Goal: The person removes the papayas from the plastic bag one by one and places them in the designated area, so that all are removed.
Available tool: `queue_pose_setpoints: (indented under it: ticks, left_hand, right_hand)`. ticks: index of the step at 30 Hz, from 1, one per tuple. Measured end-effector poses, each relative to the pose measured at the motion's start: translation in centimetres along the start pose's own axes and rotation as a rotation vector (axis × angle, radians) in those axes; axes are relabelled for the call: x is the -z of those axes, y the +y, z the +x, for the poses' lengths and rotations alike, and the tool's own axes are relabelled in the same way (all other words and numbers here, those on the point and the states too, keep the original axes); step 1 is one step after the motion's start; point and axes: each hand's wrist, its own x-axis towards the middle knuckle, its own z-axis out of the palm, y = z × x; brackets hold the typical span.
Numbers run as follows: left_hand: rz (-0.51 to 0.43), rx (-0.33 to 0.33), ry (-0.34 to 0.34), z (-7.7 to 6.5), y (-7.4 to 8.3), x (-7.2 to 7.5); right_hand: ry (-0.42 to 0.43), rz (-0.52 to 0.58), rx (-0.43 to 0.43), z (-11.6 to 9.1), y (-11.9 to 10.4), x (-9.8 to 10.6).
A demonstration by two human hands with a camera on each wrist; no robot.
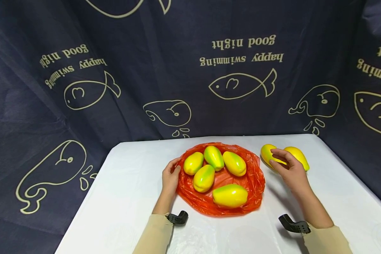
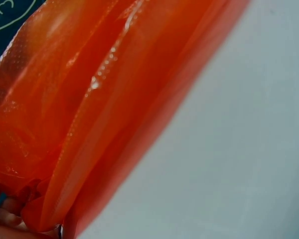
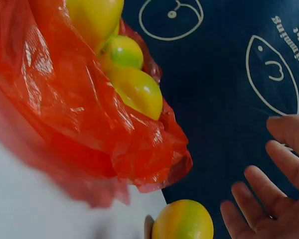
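Observation:
A red plastic bag (image 1: 256, 185) lies spread wide on the table, several yellow-green mangoes (image 1: 230, 196) inside it. At the bag's left edge, my left hand (image 1: 170, 181) pinches the plastic; the left wrist view has the gathered film (image 2: 37, 199) between fingertips at its lower left corner. To the right of the bag, my right hand (image 1: 295, 176) hovers with fingers apart, holding nothing. Just beyond it are two loose mangoes, one on the left (image 1: 267, 152) and one on the right (image 1: 300, 158), both partly covered by the hand in the head view.
The white table (image 1: 127, 183) extends around the bag on every side. Behind and beside it hangs a dark blue cloth (image 1: 165, 63) printed with fish and whales. Each wrist carries a black camera mount, the left one (image 1: 179, 218) close to the bag's near edge.

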Motion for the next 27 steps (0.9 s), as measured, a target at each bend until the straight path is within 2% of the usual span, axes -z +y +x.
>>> queue_pose_setpoints:
  ticks: [10,15,19,27]
  left_hand:
    - [-0.009,0.031,-0.026,0.2,0.1,0.2]
    - [-0.013,0.027,-0.031,0.4,0.0,0.2]
    - [-0.013,0.009,-0.019,0.3,-0.1,0.0]
    - [0.005,-0.010,-0.002,0.1,-0.3,0.0]
  right_hand:
    - [-0.258,0.131,0.083,-0.5,-0.9,-0.9]
    - [-0.405,0.127,0.058,-0.6,-0.8,-1.1]
    - [-0.508,0.169,0.047,-0.5,-0.7,-1.4]
    - [-0.657,0.233,0.047,-0.6,-0.5,-2.1]
